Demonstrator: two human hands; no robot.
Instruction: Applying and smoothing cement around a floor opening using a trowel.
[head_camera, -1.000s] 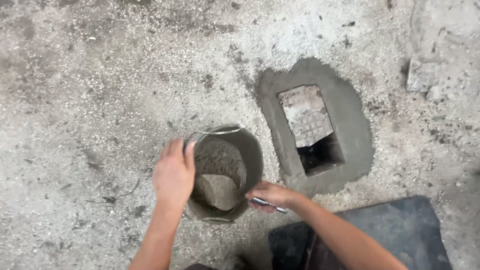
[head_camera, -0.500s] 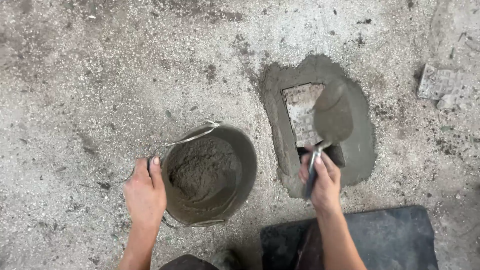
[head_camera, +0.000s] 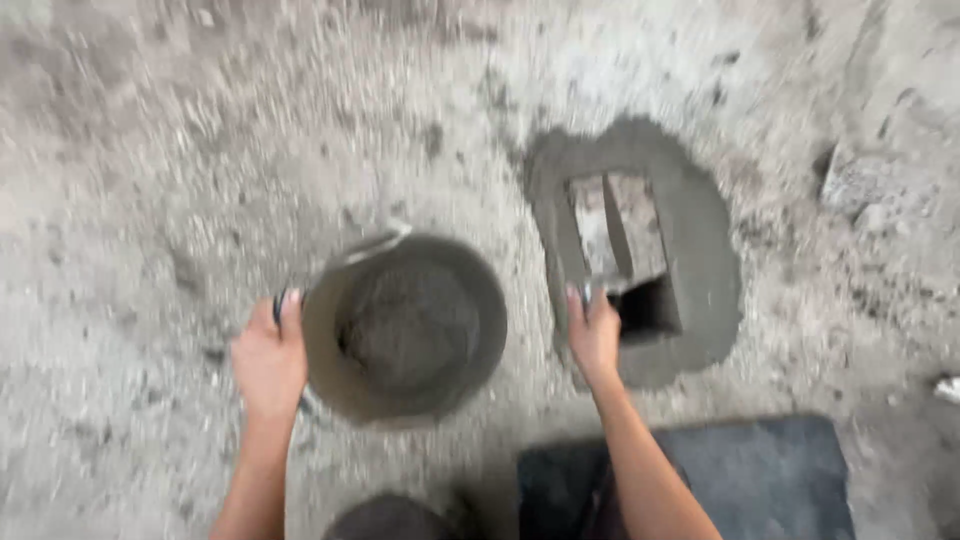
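Head view, blurred by motion: the right hand (head_camera: 594, 335) is closed around the handle of a trowel (head_camera: 613, 245), whose blade runs away from the hand toward the far side, its long axis nearly straight near-to-far with a slight lean to the left, standing edge-on inside the rectangular hole (head_camera: 625, 255) in the concrete floor (head_camera: 180, 150). A ring of wet grey mortar (head_camera: 700, 250) frames that hole, and the trowel's blade lies within the frame, close to the left wall of the opening; the darkest, deepest part of the hole sits just right of the right hand's knuckles. The left hand (head_camera: 268, 360) is clamped on the left rim of a round bucket (head_camera: 405, 325), fingers curled over the edge, with a wire bail showing at the far-left rim. Mortar fills the bucket's bottom, dark and lumpy. The bucket lies between the two hands, touching the left one and just left of the right one; the patched hole is to the right and slightly farther, so the right hand is clearly the nearer to it. A dark mat (head_camera: 740, 480) lies at the near right under the right forearm. Whether the blade carries mortar cannot be told through the blur.
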